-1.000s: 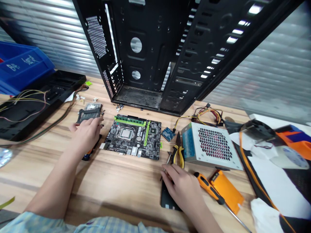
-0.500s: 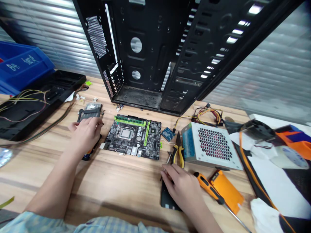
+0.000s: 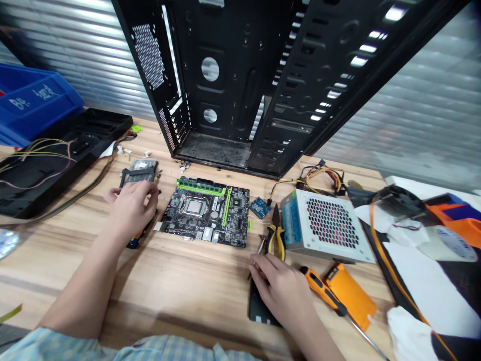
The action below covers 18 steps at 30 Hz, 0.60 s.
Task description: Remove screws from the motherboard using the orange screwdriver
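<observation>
My left hand (image 3: 133,205) is left of the motherboard (image 3: 208,213), its thumb and fingers pinched together; anything between them is too small or hidden. Just beyond it lies a grey drive-like part with a black bracket (image 3: 139,173). A dark-handled tool (image 3: 138,238) is partly covered by that hand. My right hand (image 3: 280,283) has its fingertips closed around a thin metal rod (image 3: 260,245), over a black flat case (image 3: 261,306). Touching distance away are yellow-and-black pliers (image 3: 276,235). The motherboard lies flat with its processor and a green memory stick in place.
An open black computer case (image 3: 225,145) stands at the back. On the right are a power supply (image 3: 326,223), an orange screwdriver (image 3: 323,291), an orange drive-like box (image 3: 351,296) and a fan (image 3: 398,200). A black panel (image 3: 93,135) and blue bin (image 3: 37,100) sit left.
My left hand has shifted its fingers slightly, the fingertips curling in a little. My right hand and the parts on the table look the same.
</observation>
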### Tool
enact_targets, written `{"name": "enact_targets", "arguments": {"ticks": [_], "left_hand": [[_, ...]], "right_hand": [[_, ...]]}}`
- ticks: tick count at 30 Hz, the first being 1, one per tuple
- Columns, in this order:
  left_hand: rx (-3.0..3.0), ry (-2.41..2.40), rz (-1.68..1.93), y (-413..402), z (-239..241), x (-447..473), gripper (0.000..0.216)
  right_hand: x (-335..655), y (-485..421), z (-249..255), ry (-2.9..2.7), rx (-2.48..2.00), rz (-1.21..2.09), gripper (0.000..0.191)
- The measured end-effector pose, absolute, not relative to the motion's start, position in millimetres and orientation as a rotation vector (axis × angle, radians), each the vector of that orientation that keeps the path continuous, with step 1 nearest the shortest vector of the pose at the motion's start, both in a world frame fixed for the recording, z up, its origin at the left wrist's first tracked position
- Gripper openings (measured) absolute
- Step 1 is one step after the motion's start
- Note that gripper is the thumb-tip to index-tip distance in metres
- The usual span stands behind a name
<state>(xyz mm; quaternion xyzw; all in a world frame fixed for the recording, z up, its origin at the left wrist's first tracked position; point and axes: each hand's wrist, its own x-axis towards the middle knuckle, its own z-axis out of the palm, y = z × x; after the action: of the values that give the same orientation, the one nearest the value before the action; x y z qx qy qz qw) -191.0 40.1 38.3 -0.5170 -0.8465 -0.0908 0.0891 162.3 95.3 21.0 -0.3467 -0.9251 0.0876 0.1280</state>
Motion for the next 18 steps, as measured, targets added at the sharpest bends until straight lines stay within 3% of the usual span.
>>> {"name": "enact_targets", "arguments": {"ticks": [18], "left_hand": [[-1.554,-2.385,-0.333,37.8,34.8,-192.3,0.016]], "right_hand": [[161.8,95.4,21.2,-2.699,-1.017,0.259,0.033]]}}
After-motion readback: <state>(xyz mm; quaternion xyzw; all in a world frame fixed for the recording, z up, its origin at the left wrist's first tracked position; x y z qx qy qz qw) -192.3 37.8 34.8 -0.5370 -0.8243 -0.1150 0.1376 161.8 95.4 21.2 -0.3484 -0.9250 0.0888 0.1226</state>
